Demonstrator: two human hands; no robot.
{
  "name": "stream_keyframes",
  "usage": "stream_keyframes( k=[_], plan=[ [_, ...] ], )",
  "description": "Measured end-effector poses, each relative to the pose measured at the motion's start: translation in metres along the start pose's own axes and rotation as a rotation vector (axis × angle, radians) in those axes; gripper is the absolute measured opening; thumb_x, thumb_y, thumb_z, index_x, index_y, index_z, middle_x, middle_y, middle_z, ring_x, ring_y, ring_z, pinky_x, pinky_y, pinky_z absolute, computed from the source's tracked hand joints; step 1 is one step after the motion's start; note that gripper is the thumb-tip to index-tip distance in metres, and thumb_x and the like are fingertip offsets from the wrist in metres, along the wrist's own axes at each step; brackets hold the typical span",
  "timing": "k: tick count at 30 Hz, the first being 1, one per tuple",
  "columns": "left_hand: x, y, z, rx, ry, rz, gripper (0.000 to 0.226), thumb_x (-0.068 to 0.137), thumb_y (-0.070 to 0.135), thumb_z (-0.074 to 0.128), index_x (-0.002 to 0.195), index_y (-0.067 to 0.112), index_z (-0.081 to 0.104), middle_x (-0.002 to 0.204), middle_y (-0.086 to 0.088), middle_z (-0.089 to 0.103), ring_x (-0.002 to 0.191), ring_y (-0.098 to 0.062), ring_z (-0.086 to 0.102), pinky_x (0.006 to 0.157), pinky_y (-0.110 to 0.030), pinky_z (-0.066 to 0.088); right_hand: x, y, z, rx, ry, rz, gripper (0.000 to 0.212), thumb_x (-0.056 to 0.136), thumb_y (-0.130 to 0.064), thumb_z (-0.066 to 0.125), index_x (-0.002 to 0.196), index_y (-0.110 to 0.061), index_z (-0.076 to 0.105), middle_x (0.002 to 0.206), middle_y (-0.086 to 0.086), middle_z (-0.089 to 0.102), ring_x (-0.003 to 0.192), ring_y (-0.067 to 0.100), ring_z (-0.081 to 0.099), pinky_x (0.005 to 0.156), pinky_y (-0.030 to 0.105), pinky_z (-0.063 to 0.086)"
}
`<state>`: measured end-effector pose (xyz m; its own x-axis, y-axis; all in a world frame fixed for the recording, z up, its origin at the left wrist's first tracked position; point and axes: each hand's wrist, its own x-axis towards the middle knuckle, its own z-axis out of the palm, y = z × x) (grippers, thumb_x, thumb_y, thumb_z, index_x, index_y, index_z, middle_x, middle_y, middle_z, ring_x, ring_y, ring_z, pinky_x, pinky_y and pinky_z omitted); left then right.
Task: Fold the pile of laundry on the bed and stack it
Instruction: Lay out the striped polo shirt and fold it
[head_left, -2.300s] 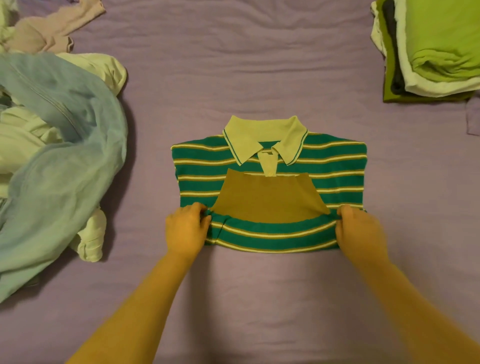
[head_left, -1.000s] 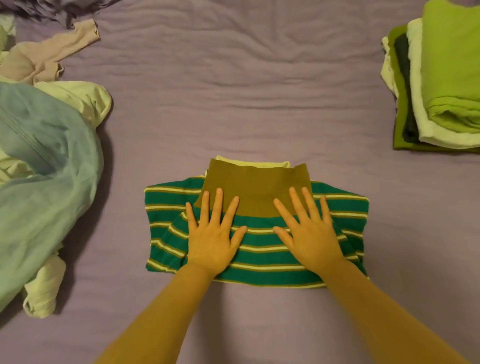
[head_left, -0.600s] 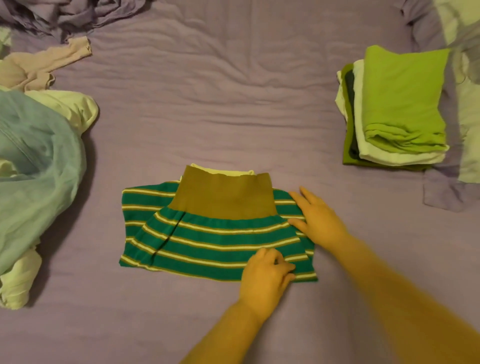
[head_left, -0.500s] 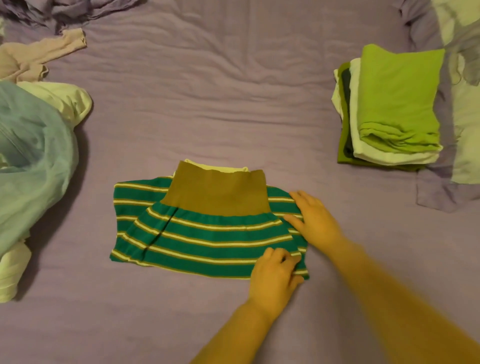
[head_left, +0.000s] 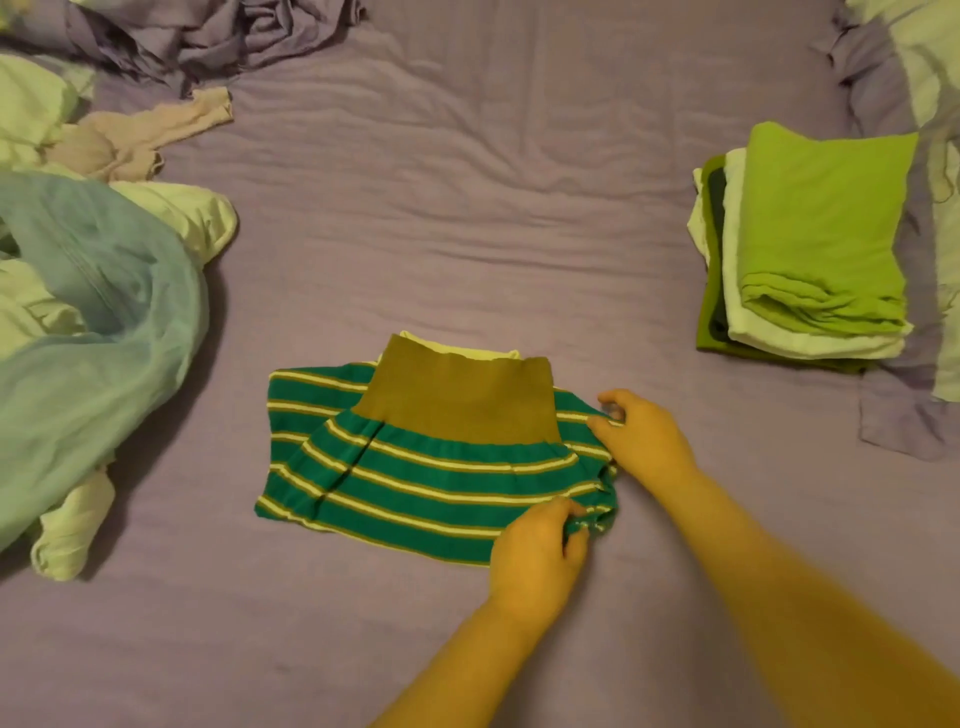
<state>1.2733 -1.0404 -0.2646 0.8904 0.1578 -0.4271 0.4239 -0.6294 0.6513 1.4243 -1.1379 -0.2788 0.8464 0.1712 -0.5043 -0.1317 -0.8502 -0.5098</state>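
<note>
Both hands, flat on the folded green striped knit polo shirt a second ago, now shift to its right edge, left hand and right hand pinching it, ready for the green folded stack.

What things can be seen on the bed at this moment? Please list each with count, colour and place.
striped shirt: one, green with pale stripes and an olive panel, folded, centre.
folded stack: one, bright green piece on top, pale and dark green below, right.
unfolded pile: one, light blue, pale green and beige pieces, left.
crumpled sheet: one, purple, top left.
bed sheet: one, purple, beneath all.
left hand: pinches the shirt's near right corner.
right hand: grips the shirt's right edge.
</note>
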Motion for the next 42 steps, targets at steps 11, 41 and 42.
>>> stream_keyframes(
  k=[11,41,42],
  plan=[
    [-0.011,-0.089,-0.161,-0.653,-0.144,-0.295,0.041,0.089,-0.005,0.047,0.113,0.024,0.061,0.099,0.011,0.066,0.088,-0.005,0.065,0.076,-0.022,0.057,-0.002,-0.151,0.053,0.344,-0.107,0.013,0.020,0.090,-0.016,0.061,0.110,-0.018,0.064,0.095,-0.002,0.059,0.079,0.017,0.060,0.045,0.022,0.051],
    [0.040,-0.213,-0.216,-0.175,0.259,-0.492,0.030,0.095,0.046,0.049,0.095,0.016,0.046,0.088,-0.003,0.060,0.077,-0.019,0.054,0.065,-0.033,0.043,-0.062,-0.180,0.176,-0.518,0.015,-0.124,0.046,0.102,-0.036,0.031,0.148,-0.030,0.027,0.160,0.002,0.008,0.146,0.027,0.000,0.118,0.038,0.012],
    [0.037,-0.215,-0.216,-0.185,0.254,-0.484,0.030,0.095,0.045,0.050,0.088,0.016,0.047,0.083,-0.002,0.059,0.075,-0.019,0.053,0.062,-0.032,0.041,-0.068,-0.173,0.178,-0.513,-0.006,-0.091,0.049,0.102,-0.038,0.030,0.150,-0.031,0.022,0.160,0.003,0.001,0.147,0.027,-0.003,0.118,0.038,0.012]
  ],
)
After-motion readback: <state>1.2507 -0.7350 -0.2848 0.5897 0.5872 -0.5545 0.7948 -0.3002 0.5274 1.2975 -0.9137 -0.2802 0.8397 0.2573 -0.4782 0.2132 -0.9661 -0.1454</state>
